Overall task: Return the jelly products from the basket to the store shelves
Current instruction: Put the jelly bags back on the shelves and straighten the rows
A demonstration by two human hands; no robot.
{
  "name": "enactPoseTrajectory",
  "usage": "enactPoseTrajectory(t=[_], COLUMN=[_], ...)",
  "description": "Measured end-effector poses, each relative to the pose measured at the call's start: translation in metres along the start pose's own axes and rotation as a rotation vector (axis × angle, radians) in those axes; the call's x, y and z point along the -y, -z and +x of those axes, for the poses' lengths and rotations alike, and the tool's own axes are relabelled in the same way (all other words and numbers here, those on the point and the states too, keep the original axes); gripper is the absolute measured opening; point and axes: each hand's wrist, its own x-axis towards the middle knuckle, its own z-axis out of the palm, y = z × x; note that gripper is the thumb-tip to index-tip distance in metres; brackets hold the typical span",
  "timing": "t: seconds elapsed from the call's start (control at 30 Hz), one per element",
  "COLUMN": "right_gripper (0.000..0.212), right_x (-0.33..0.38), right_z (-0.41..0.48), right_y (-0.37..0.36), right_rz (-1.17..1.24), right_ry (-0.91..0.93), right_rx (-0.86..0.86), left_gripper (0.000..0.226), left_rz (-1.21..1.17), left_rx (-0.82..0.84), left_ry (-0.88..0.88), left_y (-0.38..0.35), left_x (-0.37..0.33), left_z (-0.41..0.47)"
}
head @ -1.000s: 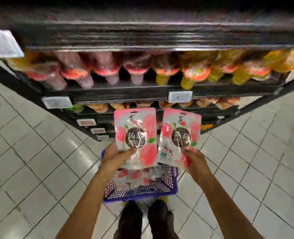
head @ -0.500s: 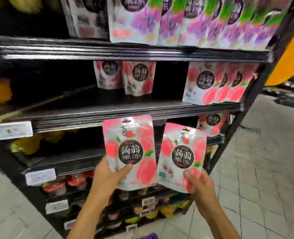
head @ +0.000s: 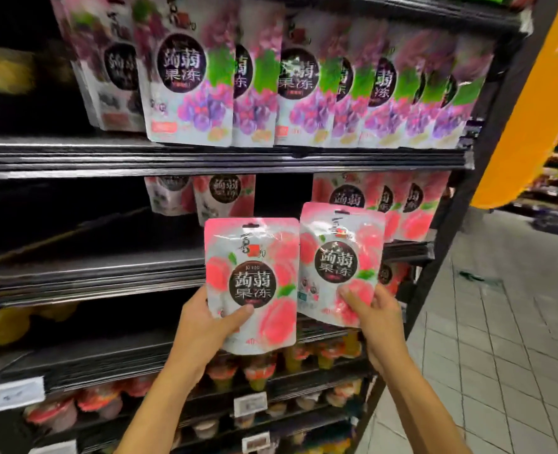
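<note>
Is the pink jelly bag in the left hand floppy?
Probably only slightly: the peach jelly pouch is upright though the left hand grips just its lower corner. Its glossy, crinkled film looks slippery. Matching pouches stand on the shelf, so it likely stands too.

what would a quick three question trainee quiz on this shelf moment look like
1. True or false: the left hand grips the left peach pouch and the right hand grips the right peach pouch.
2. Which fruit is pictured on the top-shelf pouches? A grape, B mango, C peach
3. Fill in: the shelved peach pouches stand on the shelf directly ___ the top-shelf pouches.

Key: 1 true; 2 A; 3 below
</note>
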Motion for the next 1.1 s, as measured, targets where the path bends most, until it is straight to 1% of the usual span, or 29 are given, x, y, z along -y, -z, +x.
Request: enactPoseTrajectory(t=[0.17, 0.37, 0.5, 0.57, 0.63, 0.7, 0.8, 0.9, 0.97, 1.03, 1.1], right_gripper=[0.012, 0.009, 0.010, 0.009, 0.011, 0.012, 0.014, 0.028, 0.038, 0.039, 0.033], right_x=[0.011, 0.021, 0.026, 0.027, 0.025, 0.021, 0.015, 0.016, 0.018, 0.019, 0.021], right_z=[0.050, 0.086, 0.101, 0.107, 0.111, 0.112, 0.112, 0.112, 0.110, 0.107, 0.104], right_y=[0.001, -0.017, -0.035, -0.042, -0.047, -0.051, -0.050, -0.041, -0.034, -0.027, -0.021], right_rz=[0.034, 0.069, 0.077, 0.062, 0.019, -0.042, -0.071, -0.174, -0.271, -0.383, -0.520], right_ry=[0.048, 0.044, 0.098, 0.152, 0.203, 0.254, 0.253, 0.250, 0.240, 0.271, 0.322], right_rx=[0.101, 0.186, 0.176, 0.157, 0.152, 0.152, 0.170, 0.225, 0.236, 0.162, 0.051], left_gripper=[0.047, 0.047, 0.039, 0.041, 0.044, 0.039, 0.034, 0.039, 0.034, 0.030, 0.029], left_rz=[-0.028, -0.054, -0.038, -0.038, -0.042, -0.032, -0.020, -0.017, -0.015, -0.007, -0.007], left_rx=[-0.061, -0.119, -0.147, -0.155, -0.163, -0.166, -0.148, -0.141, -0.139, -0.146, -0.138], left_ry=[-0.020, -0.039, -0.038, -0.037, -0.041, -0.044, -0.047, -0.045, -0.039, -0.035, -0.036], left_y=[-0.025, -0.035, -0.029, -0.024, -0.019, -0.016, -0.013, -0.012, -0.013, -0.013, -0.014], left_x=[-0.006, -0.009, -0.010, -0.010, -0.012, -0.013, -0.013, -0.013, -0.012, -0.010, -0.009], left_z=[0.024, 0.037, 0.040, 0.040, 0.041, 0.041, 0.041, 0.041, 0.041, 0.042, 0.042])
